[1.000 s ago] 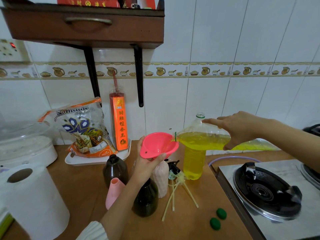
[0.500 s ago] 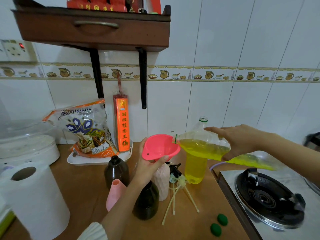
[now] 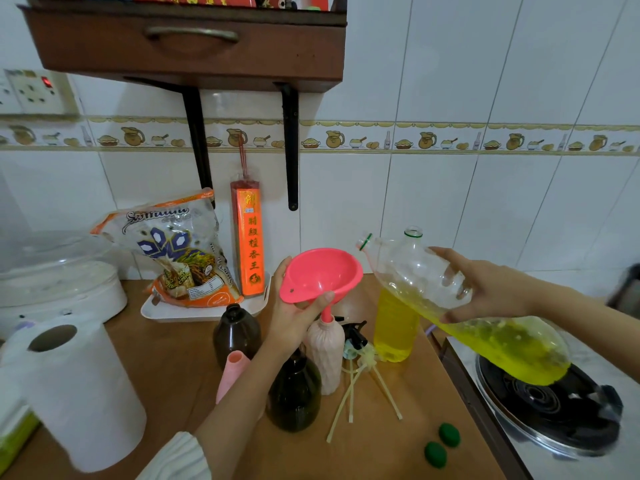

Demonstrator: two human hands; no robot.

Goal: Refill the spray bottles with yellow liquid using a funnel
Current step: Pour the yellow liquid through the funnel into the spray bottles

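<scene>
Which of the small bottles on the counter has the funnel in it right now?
The pale pink ribbed bottle, right of the left hand. The pink funnel has its spout in that bottle's neck; the two dark brown bottles and the smooth pink bottle stand open without it.

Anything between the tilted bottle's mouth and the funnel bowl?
Nothing visible. The bottle's mouth sits just right of the funnel rim, with open air between them. The left hand grips the funnel's near side, away from the pour path; the right hand holds the bottle body.
</scene>
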